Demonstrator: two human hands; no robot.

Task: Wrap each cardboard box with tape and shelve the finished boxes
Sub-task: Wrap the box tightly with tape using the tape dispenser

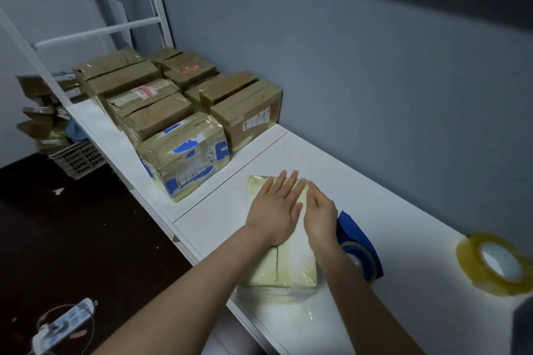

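A tape-wrapped box (288, 268), lying at the near edge of the table (409, 239), is being pressed by the left grip (277, 210) and right grip (321, 217), both released, fingers straight, grasping nothing. A blue tape dispenser (359, 242) is lying just beside it.

What is covered, cropped or soft

The left hand (277, 210) and right hand (321, 217) lie on the box (284, 265) and cover much of its top. The right wrist hides part of the blue dispenser (360, 242). The tape roll (490, 265) is blurred and runs to the right edge. A dark shape (523, 326) in the bottom right corner is cut off and cannot be identified. On the stacked boxes (161, 115) the labels (256, 121) are too small to read. A white post (37, 66) hides part of the far pile (40, 112).
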